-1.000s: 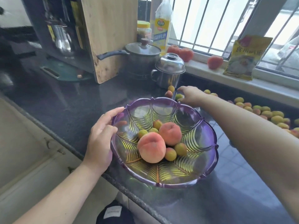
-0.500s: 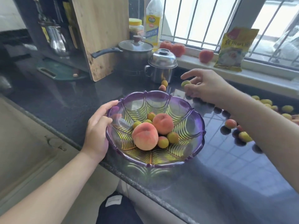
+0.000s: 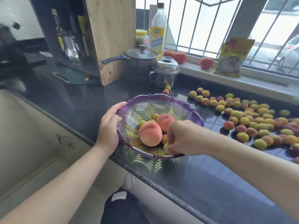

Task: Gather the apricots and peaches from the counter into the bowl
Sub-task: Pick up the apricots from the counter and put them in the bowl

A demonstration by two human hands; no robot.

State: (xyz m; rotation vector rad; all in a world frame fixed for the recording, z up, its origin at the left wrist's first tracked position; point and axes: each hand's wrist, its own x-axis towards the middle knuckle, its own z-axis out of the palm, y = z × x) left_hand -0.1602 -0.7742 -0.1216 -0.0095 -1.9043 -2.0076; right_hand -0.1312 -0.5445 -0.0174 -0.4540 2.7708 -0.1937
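Observation:
A purple glass bowl [image 3: 186, 107] stands near the front edge of the dark counter. Inside it lie two peaches, the nearer peach [image 3: 149, 134] and the farther peach [image 3: 164, 121], with a few small apricots around them. My left hand [image 3: 110, 126] grips the bowl's left rim. My right hand [image 3: 181, 138] is inside the bowl over its right side, fingers curled round a yellow-green apricot [image 3: 165, 145] low in the bowl. Several loose apricots [image 3: 252, 120] are spread over the counter to the right.
Behind the bowl stand a lidded steel mug [image 3: 165, 72], a saucepan [image 3: 140, 60], a wooden cutting board [image 3: 111, 34] and an oil bottle [image 3: 157, 31]. Three tomatoes [image 3: 206, 63] and a yellow packet [image 3: 233, 58] sit on the windowsill. Two apricots [image 3: 166, 90] lie by the mug.
My right hand has come back from the counter behind the bowl, carrying an apricot, and dropped into the bowl. My left hand kept its hold on the rim.

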